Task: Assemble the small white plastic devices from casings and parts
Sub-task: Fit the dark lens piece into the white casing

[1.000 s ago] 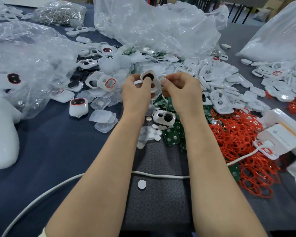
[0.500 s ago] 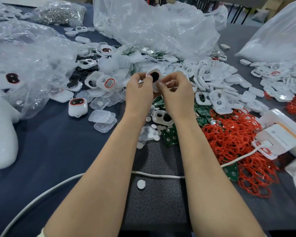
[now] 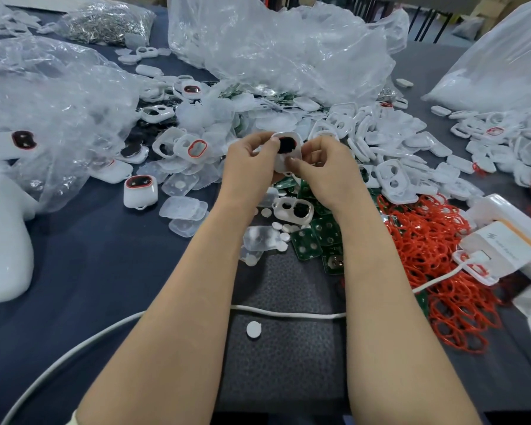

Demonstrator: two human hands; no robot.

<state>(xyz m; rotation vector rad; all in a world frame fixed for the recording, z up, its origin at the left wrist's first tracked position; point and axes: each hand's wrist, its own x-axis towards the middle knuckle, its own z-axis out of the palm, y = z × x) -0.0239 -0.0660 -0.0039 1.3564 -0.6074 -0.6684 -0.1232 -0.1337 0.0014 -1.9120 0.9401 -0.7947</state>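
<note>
Being pinched between left hand point(image 3: 249, 167) and right hand point(image 3: 322, 171), the casing point(image 3: 284, 156) is held long axis upright, equally near both.

Casings point(image 3: 365, 133) heap mid-frame on the desk point(image 3: 89, 271); rings point(image 3: 436, 256) pile at right, circuit boards point(image 3: 307, 240) at centre, plastic bags point(image 3: 273, 41) along the top.

A white casing point(image 3: 285, 150) is held up between both hands, pinched at its left edge by the left hand point(image 3: 249, 167) and at its lower right by the right hand point(image 3: 322, 171), with its dark opening turned upward. Just below the hands, a second casing point(image 3: 293, 210) is seen lying on green circuit boards point(image 3: 307, 243). Orange rings point(image 3: 436, 240) are heaped on the tabletop point(image 3: 89, 271) to the right of the hands.
</note>
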